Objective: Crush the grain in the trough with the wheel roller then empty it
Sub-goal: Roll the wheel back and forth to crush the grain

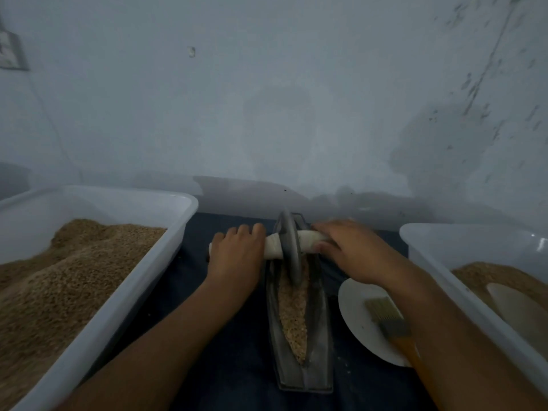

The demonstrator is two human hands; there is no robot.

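From the head camera, a dark metal trough lies lengthwise at centre on a dark cloth, holding a narrow strip of tan grain. The grey wheel stands upright in its far end, toward 12 o'clock. The left hand curls over the white-wrapped handle at 9 o'clock of the wheel; the right hand grips it at 3 o'clock.

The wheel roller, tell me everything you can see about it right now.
The wheel roller is a thin, dark grey disc, metal by its look, standing on edge at the far end of the narrow grey trough, its rim down in the crushed grain. A pale axle wrapped in white runs crosswise through its centre. The left hand curls over one end, the right hand over the other.
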